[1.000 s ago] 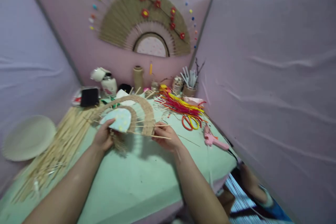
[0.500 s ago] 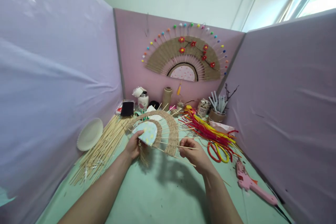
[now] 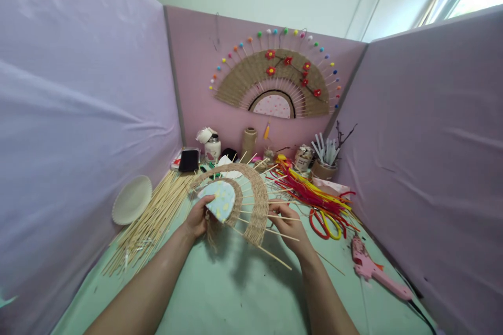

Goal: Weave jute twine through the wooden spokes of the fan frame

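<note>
My left hand [image 3: 199,218] is closed on the pale blue half-round base [image 3: 220,200] of a woven fan [image 3: 257,201], thumb on top. Thin bamboo sticks fan out from the base through two bands of brown twine, their bare ends sticking out past the outer band. A twine tassel [image 3: 211,233] dangles below the base. At the fan's right outer edge, my right hand [image 3: 288,224] has its fingers curled among the stick ends, against the twine band. Sticks cover part of these fingers, and the fingertips are hard to see. The fan is held tilted above the table.
Bamboo sticks [image 3: 153,220] lie left beside a white dish [image 3: 132,200]. Red and yellow pipe cleaners [image 3: 310,188] lie right, near scissors [image 3: 325,224] and a pink glue gun [image 3: 373,269]. A finished fan [image 3: 271,84] hangs on the back panel above jars and a twine spool [image 3: 249,142].
The fan has tipped, its right edge and lowest stick coming down toward me. My right fingers have shifted behind the stick ends. My left hand keeps its hold.
</note>
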A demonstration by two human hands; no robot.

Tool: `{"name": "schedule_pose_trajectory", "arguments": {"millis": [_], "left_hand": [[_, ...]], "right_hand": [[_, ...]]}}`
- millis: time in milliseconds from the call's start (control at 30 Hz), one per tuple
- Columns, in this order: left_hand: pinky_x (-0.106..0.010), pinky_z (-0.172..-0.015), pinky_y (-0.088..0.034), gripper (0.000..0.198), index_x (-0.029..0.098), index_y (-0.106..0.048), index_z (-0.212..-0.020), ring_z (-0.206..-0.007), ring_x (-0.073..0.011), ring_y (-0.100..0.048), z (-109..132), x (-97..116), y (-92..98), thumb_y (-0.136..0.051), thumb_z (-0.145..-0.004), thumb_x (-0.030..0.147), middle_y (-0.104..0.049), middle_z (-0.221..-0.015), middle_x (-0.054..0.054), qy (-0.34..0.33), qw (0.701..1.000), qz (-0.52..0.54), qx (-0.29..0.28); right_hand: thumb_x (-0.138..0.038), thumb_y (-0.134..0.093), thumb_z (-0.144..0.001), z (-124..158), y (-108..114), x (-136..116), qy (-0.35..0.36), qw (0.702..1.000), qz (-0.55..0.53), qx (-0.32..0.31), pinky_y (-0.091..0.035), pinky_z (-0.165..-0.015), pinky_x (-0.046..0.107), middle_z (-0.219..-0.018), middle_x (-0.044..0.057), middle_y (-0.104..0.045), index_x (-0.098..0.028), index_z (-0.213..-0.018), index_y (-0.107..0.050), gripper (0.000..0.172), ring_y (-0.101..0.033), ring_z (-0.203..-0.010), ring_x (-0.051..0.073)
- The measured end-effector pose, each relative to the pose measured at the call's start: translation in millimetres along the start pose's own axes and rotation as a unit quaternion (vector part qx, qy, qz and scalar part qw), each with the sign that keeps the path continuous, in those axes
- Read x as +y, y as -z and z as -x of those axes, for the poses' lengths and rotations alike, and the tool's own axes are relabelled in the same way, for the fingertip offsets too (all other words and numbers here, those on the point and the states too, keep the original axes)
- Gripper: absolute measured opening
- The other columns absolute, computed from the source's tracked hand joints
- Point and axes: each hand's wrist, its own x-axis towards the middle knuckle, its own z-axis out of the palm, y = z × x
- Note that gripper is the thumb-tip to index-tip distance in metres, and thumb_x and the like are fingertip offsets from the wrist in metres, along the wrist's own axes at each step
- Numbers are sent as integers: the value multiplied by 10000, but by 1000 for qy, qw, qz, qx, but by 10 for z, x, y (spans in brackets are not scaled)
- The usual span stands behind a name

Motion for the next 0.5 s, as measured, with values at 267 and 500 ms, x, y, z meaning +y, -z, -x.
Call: {"name": "schedule_pose_trajectory", "arguments": {"millis": [267, 500], "left_hand": [[-312, -664, -592, 365, 44, -592, -1162, -644, -225, -712, 0, 56, -2, -526, -814, 133, -740, -751, -126, 0, 1000, -14, 6], [-288, -612, -591, 331, 67, -612, -1119, -596, -207, -699, -34, 62, 27, -550, -800, 130, -730, -700, -94, -20, 999, -24, 10]], "right_hand": [[-361, -657, -796, 107, -4, 105, 90, 970, 164, 154, -349, -605, 297, -600, 11, -529, -210, -579, -533, 293, -455, -584, 153], [-359, -647, -821, 171, 89, 158, 117, 947, 220, 201, -331, -595, 292, -561, -7, -487, -215, -603, -521, 291, -445, -563, 149]]}}
